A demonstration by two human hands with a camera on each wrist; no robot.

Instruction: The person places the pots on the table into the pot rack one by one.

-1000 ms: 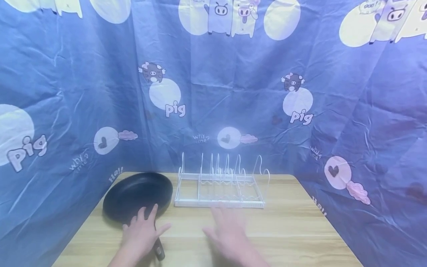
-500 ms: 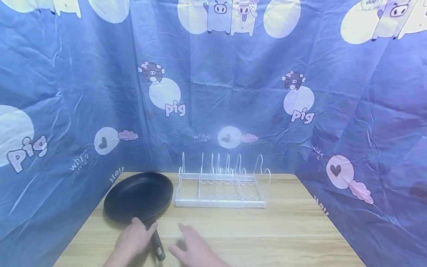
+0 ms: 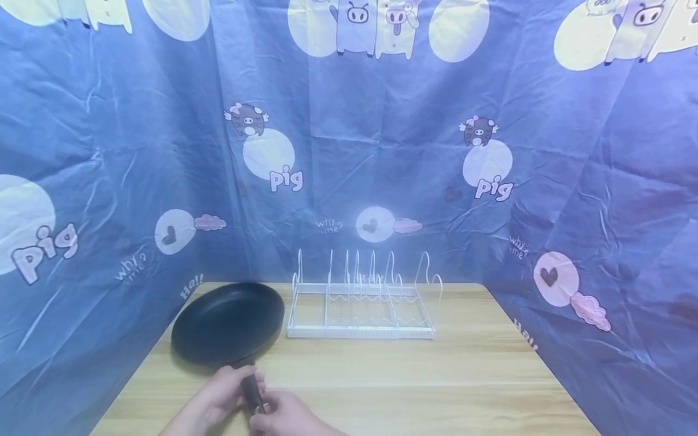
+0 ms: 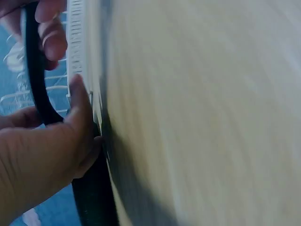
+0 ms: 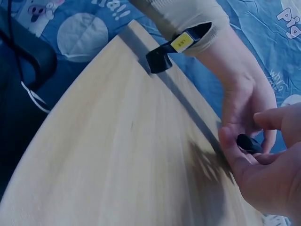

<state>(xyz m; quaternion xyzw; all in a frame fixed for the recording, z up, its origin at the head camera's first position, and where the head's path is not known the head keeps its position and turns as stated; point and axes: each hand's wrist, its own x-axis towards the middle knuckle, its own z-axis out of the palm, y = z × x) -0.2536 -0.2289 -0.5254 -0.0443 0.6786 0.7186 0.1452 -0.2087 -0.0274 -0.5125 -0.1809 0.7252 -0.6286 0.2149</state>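
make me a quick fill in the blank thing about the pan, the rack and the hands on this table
1. Both hands meet at the black pan's ____.
2. The white wire rack stands on the pan's ____ side in the head view.
3. The slots of the rack hold ____ dishes.
4. The left hand and right hand work above a table made of ____.

Missing words: handle; right; no; wood
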